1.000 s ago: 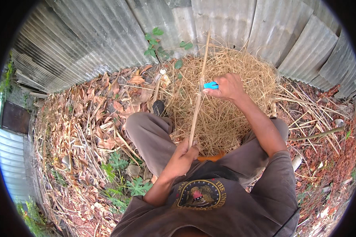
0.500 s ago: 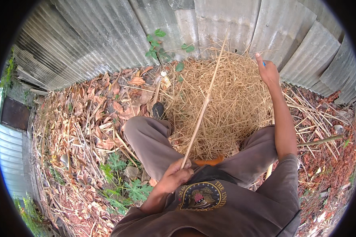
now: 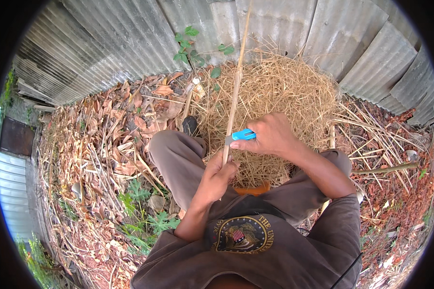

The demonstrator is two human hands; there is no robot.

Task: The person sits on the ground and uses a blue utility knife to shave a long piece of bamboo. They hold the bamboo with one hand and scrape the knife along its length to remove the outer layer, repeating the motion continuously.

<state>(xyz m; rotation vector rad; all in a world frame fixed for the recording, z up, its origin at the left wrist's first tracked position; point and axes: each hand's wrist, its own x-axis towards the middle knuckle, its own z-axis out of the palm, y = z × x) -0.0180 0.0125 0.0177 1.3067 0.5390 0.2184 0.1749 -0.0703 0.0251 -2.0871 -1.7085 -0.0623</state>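
My left hand (image 3: pixel 216 177) is closed round the lower end of a long, thin, pale stick (image 3: pixel 237 89), which looks like bamboo or cane. From there the stick slants up and away toward the metal sheets. A blue utility knife (image 3: pixel 243 135) is gripped in my right hand (image 3: pixel 275 134), just above and to the right of my left one. Its blade lies across the stick, a short way beyond my left fingers. Below the knife and stick spreads a heap of dry straw-like shavings (image 3: pixel 289 91), in front of my bent legs.
Corrugated metal sheets (image 3: pixel 115 43) stand as a fence along the far side. Dry brown leaves (image 3: pixel 125 120) cover the ground at left, with green weeds (image 3: pixel 161 222) near my left elbow. Loose sticks (image 3: pixel 371 130) and a thicker branch (image 3: pixel 386 168) lie at right. Something orange (image 3: pixel 253 189) shows between my legs.
My right hand has come from far out at the right, back to the stick, with the knife now on it. My left hand has moved slightly up, and the stick stands steeper.
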